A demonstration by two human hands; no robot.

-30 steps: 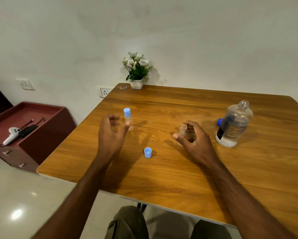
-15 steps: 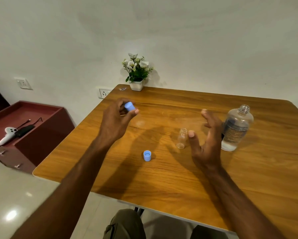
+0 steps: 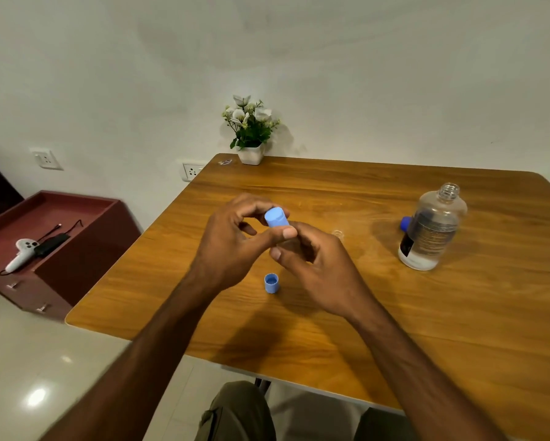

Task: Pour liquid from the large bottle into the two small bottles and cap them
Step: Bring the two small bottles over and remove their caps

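Two hands meet above the middle of the counter (image 3: 458, 329). Your left hand (image 3: 232, 246) grips the blue cap (image 3: 277, 218) of a small bottle with thumb and curled fingers. Your right hand (image 3: 315, 268) is curled round what lies just under the cap, which I judge to be the bottle body; the body itself is hidden by your fingers.

Key relation: cap sits at the top, body below it inside the right hand, long axis tilted slightly, cap end leaning away from you and to the left. A twist would turn about that axis, with the left hand working the cap and the right hand as the anchor. Whether the cap is going on or coming off cannot be told.

Loose blue cap (image 3: 271, 283) rests open side up on the counter, directly under the hands and nearest your right thumb. Second small bottle (image 3: 338, 233), uncapped, is barely visible as a clear rim just beyond your right hand. Large bottle (image 3: 432, 227) stands upright and open, well to the right, its dark blue cap (image 3: 404, 223) touching its left side. Liquid level in it looks low.
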